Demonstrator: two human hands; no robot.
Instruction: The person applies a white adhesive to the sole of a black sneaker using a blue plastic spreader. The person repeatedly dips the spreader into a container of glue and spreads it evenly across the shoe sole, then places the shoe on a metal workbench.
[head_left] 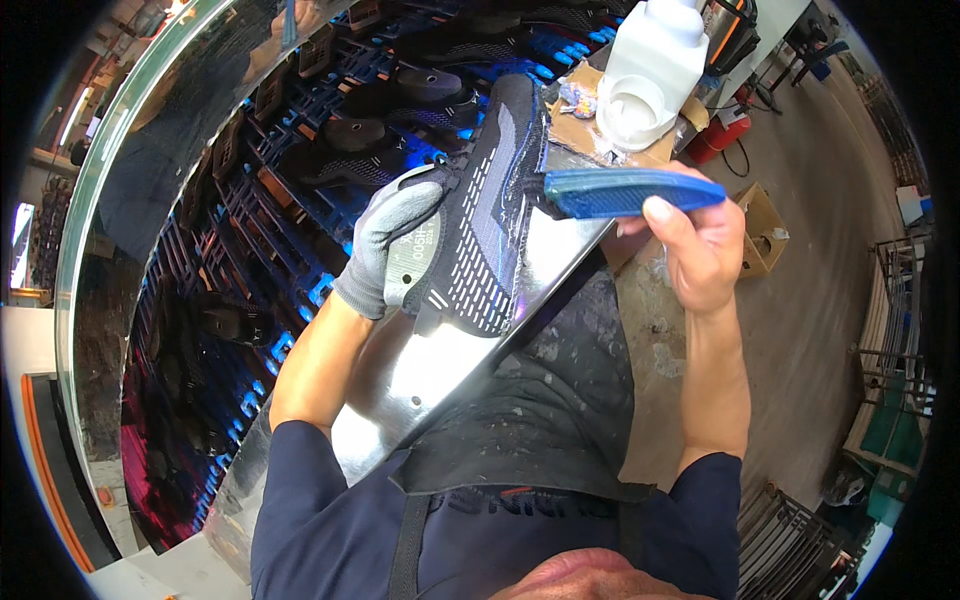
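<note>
Well, gloved fingers [408, 206] grip knit upper [488, 222].

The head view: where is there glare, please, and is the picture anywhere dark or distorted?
Head view: strong glare whitens the metal ledge near the gloved left hand; same view: the rack at left is mostly dark, with bright blue spots; head view again: fisheye distortion bows edges near the rim, and the corners are black.

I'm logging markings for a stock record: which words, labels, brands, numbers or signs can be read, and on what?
I won't copy the wording, only place it.
Grey-green shoe last in the gloved left hand: pale printed characters.
Dark shirt: dark chest lettering, too dim to read whole.
Other black shoes: marks too small to read.
</note>
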